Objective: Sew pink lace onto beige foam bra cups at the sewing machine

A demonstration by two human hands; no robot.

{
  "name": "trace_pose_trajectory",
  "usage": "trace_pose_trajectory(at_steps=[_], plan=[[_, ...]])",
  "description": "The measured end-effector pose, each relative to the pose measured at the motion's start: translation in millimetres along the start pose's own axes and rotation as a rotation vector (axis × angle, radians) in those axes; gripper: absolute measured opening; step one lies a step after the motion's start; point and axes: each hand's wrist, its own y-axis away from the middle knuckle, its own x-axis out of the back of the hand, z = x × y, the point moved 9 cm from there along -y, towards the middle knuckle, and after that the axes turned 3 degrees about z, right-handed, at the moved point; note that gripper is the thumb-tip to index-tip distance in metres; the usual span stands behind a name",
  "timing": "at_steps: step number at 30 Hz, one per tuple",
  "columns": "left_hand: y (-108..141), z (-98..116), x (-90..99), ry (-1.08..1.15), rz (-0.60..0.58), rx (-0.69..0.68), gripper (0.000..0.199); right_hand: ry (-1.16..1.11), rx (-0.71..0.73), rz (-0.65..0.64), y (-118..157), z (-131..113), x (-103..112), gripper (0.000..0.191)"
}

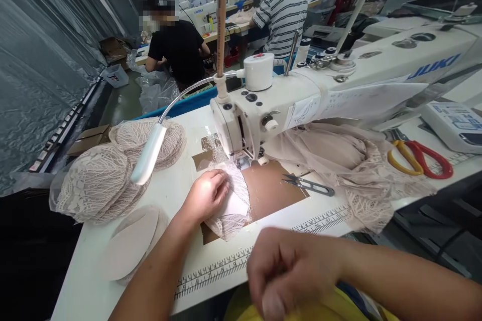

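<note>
My left hand (206,194) lies over a beige lace piece (241,180) with a smooth white piece (234,204) on it. Its fingers are bent and pressed together at the lace's upper left, and the fingertips are partly hidden. The lace lies under the head of a sewing machine (241,120), close to the needle area. Nearer to me, past the table's front edge, my right hand (293,271) hangs with its fingers curled in. Whatever it may hold is out of sight. Thread snips (311,185) rest right of the lace on a brown sheet (271,193).
Stacked lace pieces (94,180) and smooth oval pieces (131,246) sit on the left. A bent lamp (148,155) hangs over them. Sheer beige fabric (324,145) and red-and-yellow-handled scissors (422,158) are on the right. A printed ruler (218,268) runs along the front. Two people work behind.
</note>
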Motion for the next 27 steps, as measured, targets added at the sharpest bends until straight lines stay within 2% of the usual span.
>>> trace_pose_trajectory(at_steps=[2,4,7,11,15,21,27], plan=[[-0.5,2.8,-2.4,0.017,0.006,-0.013,0.023,0.280,0.014,0.321,7.8,-7.7,51.6,0.032],[-1.4,6.7,-5.6,0.021,0.009,-0.030,0.025,0.612,0.022,0.586,20.5,-20.2,91.3,0.026],[-3.4,13.5,-10.9,-0.032,0.005,-0.063,0.028,0.925,-0.002,0.769,30.2,-30.9,120.8,0.025],[-6.4,21.8,-18.9,-0.141,-0.050,-0.120,0.032,1.165,0.031,0.814,25.5,-38.9,128.6,0.020],[-7.3,24.8,-23.8,-0.211,-0.105,-0.157,0.038,1.318,0.026,0.780,13.4,-37.2,127.3,0.019],[-4.6,24.2,-25.5,-0.212,-0.123,-0.181,0.041,1.594,-0.084,0.752,-0.6,-24.7,126.8,0.023],[-8.0,18.5,-25.7,-0.221,-0.136,-0.179,0.042,1.695,-0.045,0.766,-6.7,-19.2,125.4,0.024]])
